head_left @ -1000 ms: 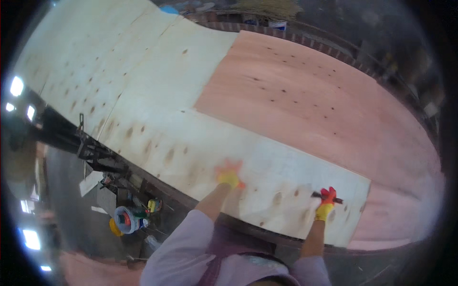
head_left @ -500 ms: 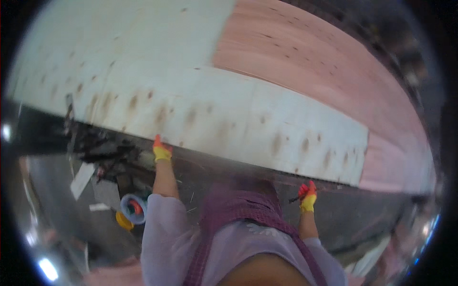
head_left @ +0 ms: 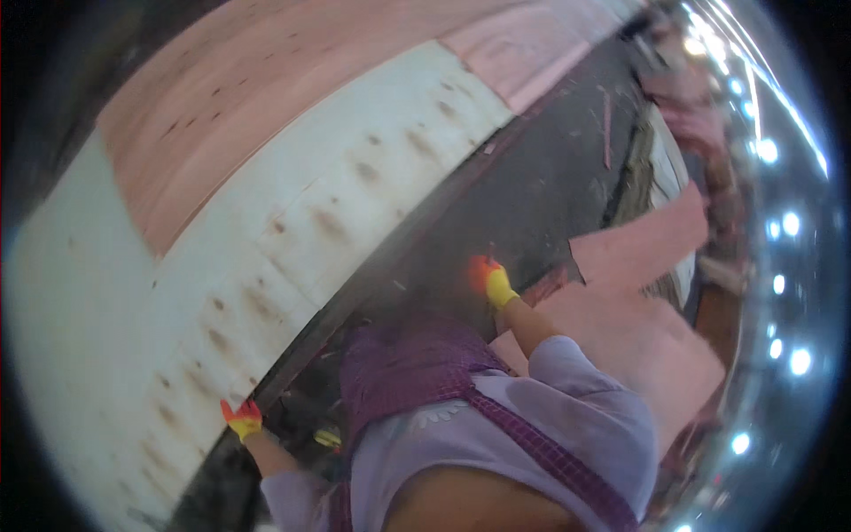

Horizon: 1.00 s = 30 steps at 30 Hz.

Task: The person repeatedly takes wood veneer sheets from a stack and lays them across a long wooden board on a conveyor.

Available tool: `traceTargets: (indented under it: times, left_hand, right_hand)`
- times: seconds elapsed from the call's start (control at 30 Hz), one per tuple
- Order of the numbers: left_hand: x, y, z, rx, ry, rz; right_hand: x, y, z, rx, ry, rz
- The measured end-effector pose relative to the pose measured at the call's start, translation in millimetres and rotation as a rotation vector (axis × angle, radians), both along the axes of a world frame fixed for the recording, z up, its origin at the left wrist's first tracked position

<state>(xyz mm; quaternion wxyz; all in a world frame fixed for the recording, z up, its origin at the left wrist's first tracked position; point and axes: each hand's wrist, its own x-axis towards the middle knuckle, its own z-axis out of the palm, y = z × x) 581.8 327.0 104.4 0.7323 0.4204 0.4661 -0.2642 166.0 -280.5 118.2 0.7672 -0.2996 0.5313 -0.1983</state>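
A large pale sheet [head_left: 292, 257] with brown knot-like stains spreads across the left side. My left hand [head_left: 241, 418], in a yellow glove with red-orange fingers, is at its near edge with fingers apart. My right hand [head_left: 494, 281], gloved the same way, is away from the sheet, over the dark floor. Its fingers look curled but are blurred; a small dark tip shows beyond them, too smeared to name. A pinkish sheet [head_left: 266, 89] of thin wood lies over the pale one, and another pinkish piece [head_left: 523, 49] adjoins its far end.
Loose pinkish sheets [head_left: 634, 341] lie to my right, close to my right arm. Beyond them stands a stack with ragged edges [head_left: 636, 168]. Thin scraps [head_left: 607, 129] are scattered on the dark floor [head_left: 541, 168]. Bright lamps line the right rim.
My view and body have turned to the right, bringing the loose pinkish sheets into sight. My right hand has moved away from the sheet's edge; my left hand is still at the edge.
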Motion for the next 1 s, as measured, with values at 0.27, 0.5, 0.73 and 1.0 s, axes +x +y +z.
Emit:
traceTargets:
  times: [0.27,0.5,0.73,1.0]
  left_hand:
    - [0.9,-17.8,-77.8,1.154,-0.533,-0.825]
    - [-107.2,-350.0,45.0,1.095,-1.612,-1.561]
    - [-45.5,-425.0,-47.1,1.137,-0.896,-2.233]
    - [-13.6,-420.7,-81.2,1.060,-0.997,-2.365]
  right_hand:
    - [-19.0,67.9,7.9,-0.563,0.284,0.212]
    - [-146.9,123.5,74.4,-0.191,0.266,-0.301]
    - [-288.0,208.5,7.9,-0.314,0.164,-0.833]
    - [-299.3,288.5,24.0,-0.057,0.284,-1.556]
